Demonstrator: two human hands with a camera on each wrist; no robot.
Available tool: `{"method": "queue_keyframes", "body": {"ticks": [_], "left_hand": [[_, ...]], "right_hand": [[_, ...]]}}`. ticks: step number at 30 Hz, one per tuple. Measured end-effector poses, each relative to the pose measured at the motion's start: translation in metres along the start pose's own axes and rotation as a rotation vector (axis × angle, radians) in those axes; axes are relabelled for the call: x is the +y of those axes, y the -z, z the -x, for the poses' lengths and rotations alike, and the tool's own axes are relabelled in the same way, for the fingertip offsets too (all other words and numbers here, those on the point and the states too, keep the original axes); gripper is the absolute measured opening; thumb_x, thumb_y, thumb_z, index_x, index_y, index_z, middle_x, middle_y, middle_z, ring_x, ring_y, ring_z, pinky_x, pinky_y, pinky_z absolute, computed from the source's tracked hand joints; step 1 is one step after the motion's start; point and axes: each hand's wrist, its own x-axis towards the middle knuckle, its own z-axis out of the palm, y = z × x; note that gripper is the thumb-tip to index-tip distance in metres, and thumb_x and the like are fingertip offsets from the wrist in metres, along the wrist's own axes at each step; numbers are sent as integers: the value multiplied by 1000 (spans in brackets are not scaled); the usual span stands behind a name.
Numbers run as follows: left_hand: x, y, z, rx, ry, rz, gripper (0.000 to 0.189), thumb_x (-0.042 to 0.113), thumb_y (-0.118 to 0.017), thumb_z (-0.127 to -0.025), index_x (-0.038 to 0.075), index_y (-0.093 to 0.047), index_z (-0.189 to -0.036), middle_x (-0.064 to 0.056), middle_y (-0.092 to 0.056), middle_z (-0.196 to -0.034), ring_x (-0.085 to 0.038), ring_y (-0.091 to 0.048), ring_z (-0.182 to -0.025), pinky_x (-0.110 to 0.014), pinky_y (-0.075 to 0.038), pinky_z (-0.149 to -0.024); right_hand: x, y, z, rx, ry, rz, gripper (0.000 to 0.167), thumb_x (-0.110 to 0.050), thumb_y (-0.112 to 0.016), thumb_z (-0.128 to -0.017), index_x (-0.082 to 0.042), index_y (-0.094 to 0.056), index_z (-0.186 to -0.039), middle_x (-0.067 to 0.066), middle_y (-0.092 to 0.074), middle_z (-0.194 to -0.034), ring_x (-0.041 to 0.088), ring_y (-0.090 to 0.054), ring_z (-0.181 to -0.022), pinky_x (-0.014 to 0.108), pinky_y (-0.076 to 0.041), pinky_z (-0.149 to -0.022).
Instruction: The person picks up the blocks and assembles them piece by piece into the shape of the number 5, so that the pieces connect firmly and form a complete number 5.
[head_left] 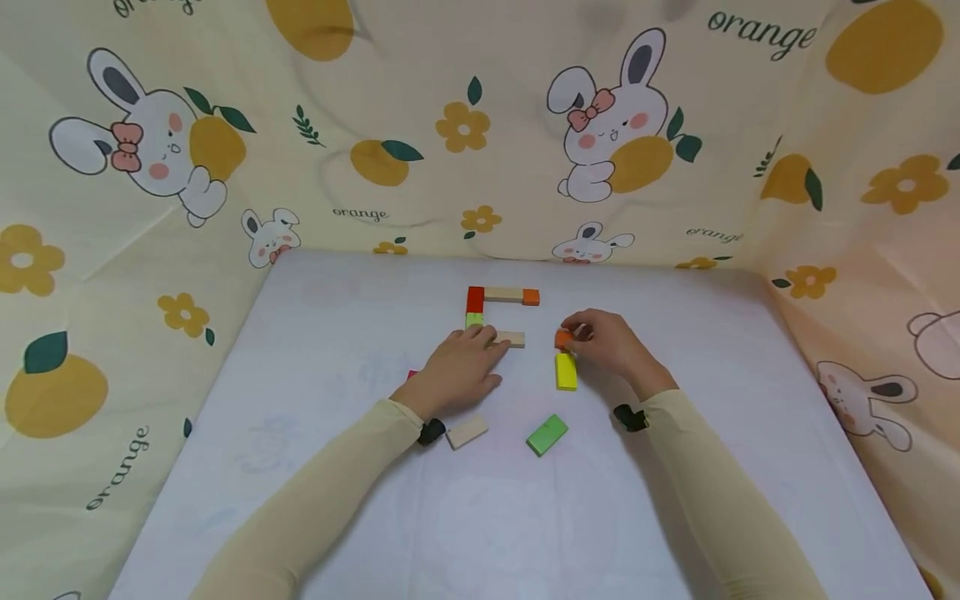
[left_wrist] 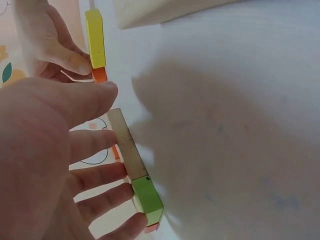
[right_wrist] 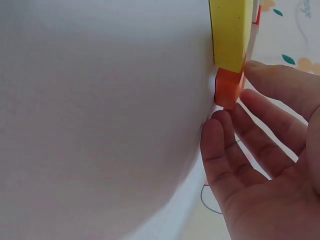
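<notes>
My left hand (head_left: 461,367) lies over the near row of the layout, fingers spread and fairly straight. Its fingertips touch a plain wooden block (left_wrist: 127,145) and a green block (left_wrist: 147,197) that stand end to end. From above, the hand hides part of that wooden block and of the light green one. To its right, my right hand (head_left: 611,342) pinches a small orange block (right_wrist: 228,89) between thumb and fingers. This orange block meets the end of a yellow block (head_left: 566,372), which lies on its near side.
A red block (head_left: 476,299), a wooden block (head_left: 503,294) and another orange block (head_left: 531,297) form the far corner. Nearer me lie a loose green block (head_left: 547,435) and a wooden one (head_left: 467,432). A red block (head_left: 412,374) peeks out beside the left wrist. Patterned cloth (head_left: 420,192) hangs behind.
</notes>
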Motion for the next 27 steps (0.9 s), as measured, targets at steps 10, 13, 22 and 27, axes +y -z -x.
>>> {"method": "queue_keyframes", "body": {"ticks": [10, 13, 22, 27], "left_hand": [[4, 3, -2, -32, 12, -19, 63, 46, -63, -108, 17, -52, -163, -6, -53, -149, -28, -45, -138, -45, -44, -113], [5, 4, -2, -40, 32, -9, 65, 47, -64, -107, 17, -52, -163, -6, -53, -150, -30, -43, -140, -46, -43, -115], [5, 8, -2, -43, 30, -27, 62, 48, -63, -107, 18, -54, -161, -5, -54, -145, -27, -47, -130, -42, -47, -108], [5, 8, -3, -49, 33, -47, 62, 49, -63, -107, 18, -55, -161, -5, -55, -144, -27, -48, -130, -41, -48, -108]], "right_hand": [[-3, -3, -2, -30, -3, 40, 36, -13, -77, -102, -4, -72, -136, 16, -68, -121, 35, -60, -107, 44, -57, -90], [-4, -4, -4, -27, 6, 40, 35, -13, -77, -101, -4, -72, -135, 16, -68, -120, 34, -60, -107, 44, -57, -90], [-7, -2, -5, -5, 31, 35, 37, -15, -81, -99, -4, -73, -134, 15, -70, -119, 34, -61, -105, 45, -57, -90], [-15, -2, -5, -2, 47, 26, 36, -14, -80, -99, -6, -74, -134, 13, -70, -121, 34, -61, -107, 46, -58, -92]]}}
